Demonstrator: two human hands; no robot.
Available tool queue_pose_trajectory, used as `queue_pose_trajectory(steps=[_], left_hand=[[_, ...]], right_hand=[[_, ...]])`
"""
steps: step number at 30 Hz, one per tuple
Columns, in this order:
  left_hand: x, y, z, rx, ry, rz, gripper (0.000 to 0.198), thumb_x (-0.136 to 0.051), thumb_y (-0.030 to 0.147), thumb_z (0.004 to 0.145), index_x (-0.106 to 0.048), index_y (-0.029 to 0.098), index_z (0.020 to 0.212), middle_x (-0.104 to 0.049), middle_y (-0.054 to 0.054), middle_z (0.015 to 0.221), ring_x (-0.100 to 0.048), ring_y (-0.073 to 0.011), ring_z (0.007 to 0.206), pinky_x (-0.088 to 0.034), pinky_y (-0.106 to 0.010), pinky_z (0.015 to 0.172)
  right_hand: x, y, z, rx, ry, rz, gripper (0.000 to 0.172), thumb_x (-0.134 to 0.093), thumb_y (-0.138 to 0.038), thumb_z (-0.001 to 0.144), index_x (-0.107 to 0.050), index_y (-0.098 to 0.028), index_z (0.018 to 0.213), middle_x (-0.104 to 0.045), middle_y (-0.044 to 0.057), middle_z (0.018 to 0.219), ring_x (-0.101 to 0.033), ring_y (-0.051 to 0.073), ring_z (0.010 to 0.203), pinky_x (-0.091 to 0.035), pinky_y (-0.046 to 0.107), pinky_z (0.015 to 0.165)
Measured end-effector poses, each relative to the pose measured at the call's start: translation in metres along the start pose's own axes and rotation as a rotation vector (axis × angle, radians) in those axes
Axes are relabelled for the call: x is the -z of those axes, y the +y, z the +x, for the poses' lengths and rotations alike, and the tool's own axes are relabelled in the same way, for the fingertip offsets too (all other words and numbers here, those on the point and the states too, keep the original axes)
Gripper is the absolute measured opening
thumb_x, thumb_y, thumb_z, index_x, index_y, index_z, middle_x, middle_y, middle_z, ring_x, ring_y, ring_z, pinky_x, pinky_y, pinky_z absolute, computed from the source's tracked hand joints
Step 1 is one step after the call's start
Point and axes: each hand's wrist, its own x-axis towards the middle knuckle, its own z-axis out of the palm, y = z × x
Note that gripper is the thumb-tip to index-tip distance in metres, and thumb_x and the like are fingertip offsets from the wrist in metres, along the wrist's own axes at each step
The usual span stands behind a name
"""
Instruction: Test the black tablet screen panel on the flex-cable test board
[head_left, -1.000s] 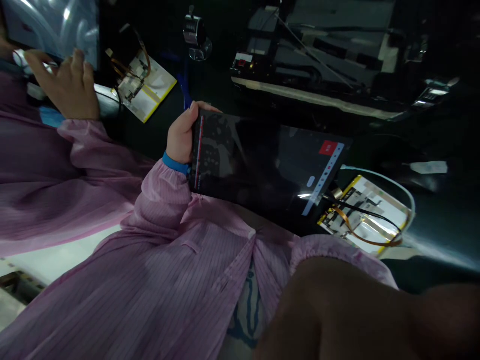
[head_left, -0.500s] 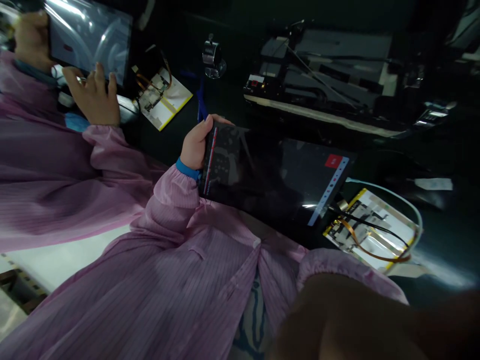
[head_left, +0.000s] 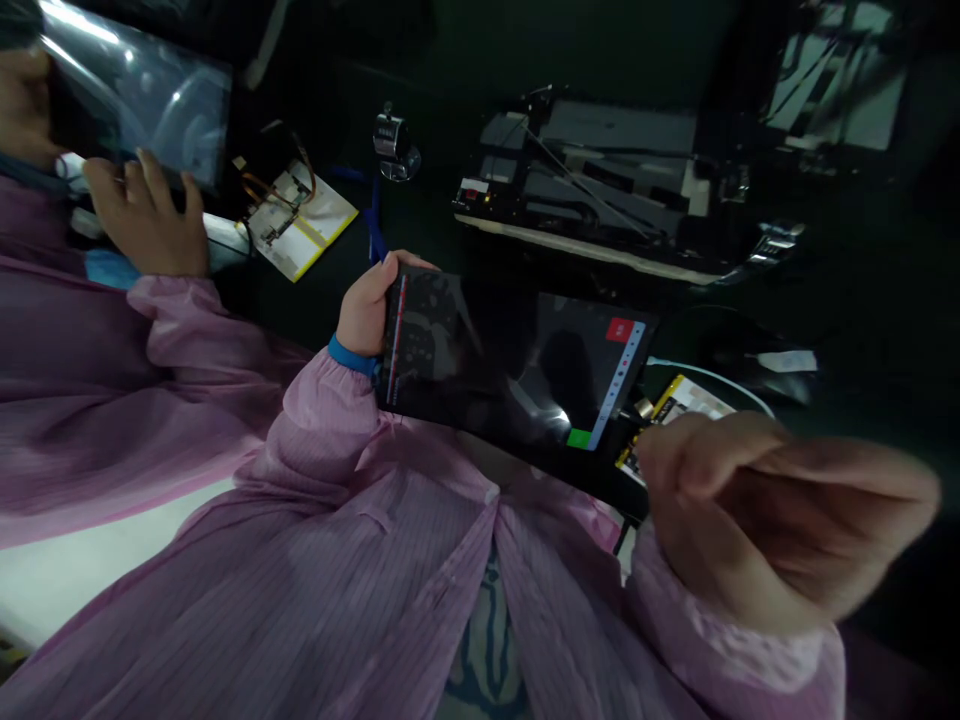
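Note:
A dark tablet-like screen [head_left: 510, 365] is held by its left edge in my left hand [head_left: 367, 305], thumb on the front edge. It shows a red line at the left, a pale strip with icons, a red block and a green block at the right. My right hand [head_left: 780, 510] is raised at the lower right, apart from the screen, its fingers loosely curled around a hollow palm with nothing visible in it. Behind it a white, yellow-edged module [head_left: 686, 400] with cables is partly hidden.
An opened frame with grey panels and wires [head_left: 607, 180] lies beyond the screen. A metal tally counter [head_left: 391, 140] and a second yellow-edged module [head_left: 300, 220] are to its left. At the far left another person's hands [head_left: 154, 215] are at another screen [head_left: 142, 95].
My right hand has risen and turned into fuller view, now covering part of the right module. A green block has appeared on the screen. The whole view has shifted slightly.

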Motion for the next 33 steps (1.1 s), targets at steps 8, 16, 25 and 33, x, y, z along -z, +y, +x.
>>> queue_pose_trajectory(steps=[8,16,25,33], left_hand=[[0.005,-0.001,0.001,0.004,-0.021,0.023,0.028,-0.055,0.042,0.087,-0.060,0.018,0.073,-0.067,-0.004,0.077,-0.068,-0.0199,0.081,-0.054,-0.034,0.078],[0.000,0.002,-0.002,0.010,-0.024,0.041,0.025,-0.050,0.036,0.084,-0.066,0.023,0.069,-0.070,-0.002,0.078,-0.065,-0.0218,0.073,-0.057,-0.039,0.074],[0.001,0.002,-0.003,0.004,-0.035,0.057,0.022,-0.050,0.039,0.083,-0.064,0.025,0.072,-0.070,-0.002,0.080,-0.065,-0.0237,0.073,-0.053,-0.045,0.079],[0.002,0.007,-0.001,0.041,-0.041,0.092,0.023,-0.060,0.040,0.079,-0.060,0.017,0.075,-0.068,-0.004,0.074,-0.066,-0.0211,0.073,-0.054,-0.035,0.068]], right_hand=[[0.008,0.047,-0.045,0.316,-0.225,-0.711,0.027,-0.056,-0.005,0.076,-0.056,-0.024,0.095,-0.069,0.002,0.093,-0.065,0.023,0.091,-0.046,0.045,0.085],[0.057,0.062,-0.054,0.129,0.154,-0.915,0.024,-0.057,-0.018,0.080,-0.055,-0.021,0.104,-0.066,0.007,0.090,-0.062,0.027,0.090,-0.045,0.045,0.083],[0.075,0.089,-0.063,0.030,0.055,-1.164,0.034,-0.052,-0.038,0.091,-0.052,-0.015,0.116,-0.067,0.012,0.105,-0.060,0.030,0.105,-0.037,0.046,0.096],[0.074,0.084,-0.061,0.082,0.009,-1.292,0.038,-0.046,-0.042,0.094,-0.054,-0.011,0.116,-0.068,0.014,0.097,-0.063,0.029,0.097,-0.028,0.051,0.102]])
